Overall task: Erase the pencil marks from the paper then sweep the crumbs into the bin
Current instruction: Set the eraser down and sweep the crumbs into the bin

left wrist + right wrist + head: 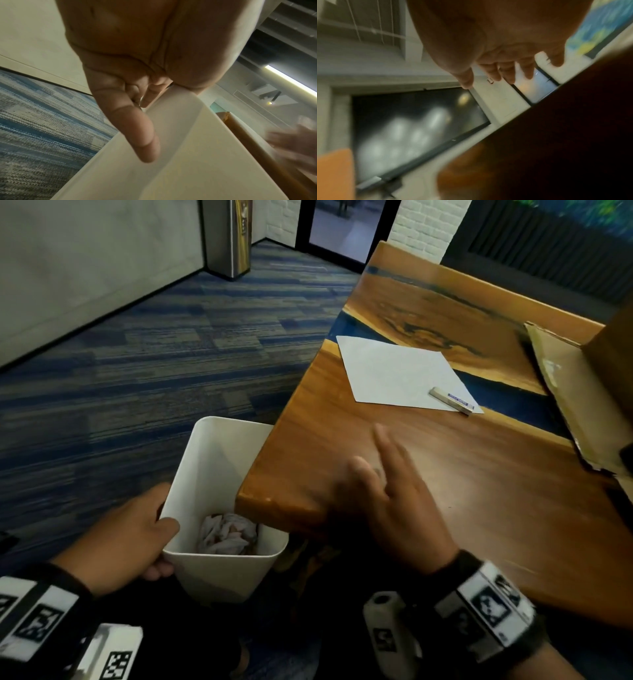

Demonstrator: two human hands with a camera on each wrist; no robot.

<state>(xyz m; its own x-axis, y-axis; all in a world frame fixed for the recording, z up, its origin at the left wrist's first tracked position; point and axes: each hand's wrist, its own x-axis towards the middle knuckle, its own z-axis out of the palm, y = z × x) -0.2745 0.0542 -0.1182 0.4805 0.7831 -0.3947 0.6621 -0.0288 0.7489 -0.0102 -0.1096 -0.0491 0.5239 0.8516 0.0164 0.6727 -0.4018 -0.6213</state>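
Left hand [130, 537] grips the white bin's [205, 460] rim, holding it below the surface's [479, 491] near-left corner. Right hand [394, 501], fingers spread flat, sweeps crumbs: keep the palm edge low and push past the edge. Paper [394, 371] and eraser [452, 400] lie toward the far edge.

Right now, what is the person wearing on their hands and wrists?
Both the left hand and right hand are bare. Each wrist carries a black band with white blocks printed with black square marker patterns, and a white cylindrical unit beside the right one.

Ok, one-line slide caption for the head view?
Left hand holds white bin under table edge; right hand sweeps flat toward it.
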